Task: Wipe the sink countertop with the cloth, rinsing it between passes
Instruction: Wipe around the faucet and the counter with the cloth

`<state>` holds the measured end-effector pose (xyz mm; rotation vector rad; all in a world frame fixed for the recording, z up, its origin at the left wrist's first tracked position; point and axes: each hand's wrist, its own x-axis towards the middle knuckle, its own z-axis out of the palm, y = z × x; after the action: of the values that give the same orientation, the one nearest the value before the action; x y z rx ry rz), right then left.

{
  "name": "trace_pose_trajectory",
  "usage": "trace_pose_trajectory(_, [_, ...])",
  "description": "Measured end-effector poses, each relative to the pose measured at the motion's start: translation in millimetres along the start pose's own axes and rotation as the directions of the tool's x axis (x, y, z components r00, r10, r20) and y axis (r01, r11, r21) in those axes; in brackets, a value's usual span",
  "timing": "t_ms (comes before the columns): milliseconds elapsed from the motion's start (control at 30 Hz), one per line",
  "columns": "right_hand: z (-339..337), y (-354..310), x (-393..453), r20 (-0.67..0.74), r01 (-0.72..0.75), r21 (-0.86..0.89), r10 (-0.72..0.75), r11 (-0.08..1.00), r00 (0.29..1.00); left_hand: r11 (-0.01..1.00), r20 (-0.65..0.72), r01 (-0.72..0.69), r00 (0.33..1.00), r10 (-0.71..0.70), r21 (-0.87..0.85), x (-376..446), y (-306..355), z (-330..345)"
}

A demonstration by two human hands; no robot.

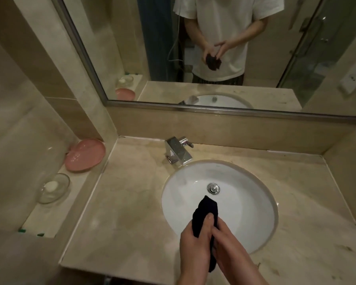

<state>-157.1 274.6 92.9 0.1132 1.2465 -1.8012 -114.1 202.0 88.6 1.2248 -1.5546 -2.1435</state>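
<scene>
Dim, warm yellowish light is filling the scene; glare is glinting off the faucet [178, 150], wide-angle distortion is bending the mirror [214, 58] edges, and everything is looking slightly soft.

No text, label, brand or number can be read anywhere in this view. The tap [178, 150] shows only bare chrome, with no legible mark on its body or handle. The drain plug [213, 188] may carry some fine marking on its cap, but it is too small and blurred to tell. The white panel [352, 81] seen in the mirror [193, 48] has a small dark spot on it that cannot be made out as lettering.
</scene>
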Motion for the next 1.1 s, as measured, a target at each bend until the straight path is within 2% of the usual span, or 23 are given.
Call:
trace_pose_trajectory(67, [6, 6, 5, -0.031, -0.022, -0.157, 0.017, 0.987, 0.999, 1.0, -0.031, -0.001, 1.0, 0.002, 0.022, 5, -1, -10])
trace_pose_trajectory(133, [4, 8, 9, -0.07, -0.044, -0.224, 0.029, 0.974, 0.997, 0.999, -0.029, -0.004, 1.0, 0.005, 0.041, 8, -2, -18])
trace_pose_trajectory(200, [-1, 8, 12, -0.056, -0.047, -0.225, 0.036, 0.973, 0.998, 0.997, -0.024, -0.006, 1.0, 0.008, 0.078, 11, -5, -22])
trace_pose_trajectory(300, [-11, 2, 9, -0.023, -0.063, -0.111, 0.061, 0.992, 0.998, 0.989, -0.017, 0.001, 1.0, 0.002, 0.149, 12, -10, -23])
trace_pose_trajectory(367, [-20, -1, 6, -0.005, -0.084, -0.076, 0.083, 0.994, 0.996, 0.993, -0.024, 0.023, 1.0, -0.02, 0.114, 9, -10, -21])
trace_pose_trajectory(533, [-49, -3, -1, -0.071, -0.089, -0.048, 0.085, 0.995, 0.994, 0.996, 0.032, 0.08, 0.996, -0.081, 0.026, 6, -9, -5])
trace_pose_trajectory(667, [-84, -17, -17, -0.128, -0.028, -0.093, 0.016, 0.995, 0.992, 0.991, 0.01, 0.135, 0.991, -0.135, -0.023, 9, -6, 18])
trace_pose_trajectory(767, [-109, -17, -33, -0.161, 0.041, -0.218, -0.077, 0.975, 0.984, 0.968, 0.154, 0.25, 0.957, -0.245, -0.012, 12, -11, 35])
trace_pose_trajectory(833, [-117, -7, -43, -0.173, 0.11, -0.357, -0.182, 0.927, 0.968, 0.94, 0.269, 0.341, 0.906, -0.328, -0.004, 7, -24, 54])
trace_pose_trajectory(933, [-132, 12, -46, -0.238, 0.171, -0.4, -0.283, 0.9, 0.929, 0.916, 0.36, 0.399, 0.85, -0.385, 0.036, -6, -47, 88])
trace_pose_trajectory(1033, [-166, 17, -43, -0.448, 0.15, -0.477, -0.386, 0.866, 0.806, 0.946, 0.352, 0.296, 0.878, -0.324, 0.13, -8, -71, 108])
trace_pose_trajectory(1100, [-192, 8, -46, -0.512, 0.12, -0.518, -0.419, 0.847, 0.75, 0.955, 0.309, 0.247, 0.906, -0.288, 0.164, -3, -84, 114])
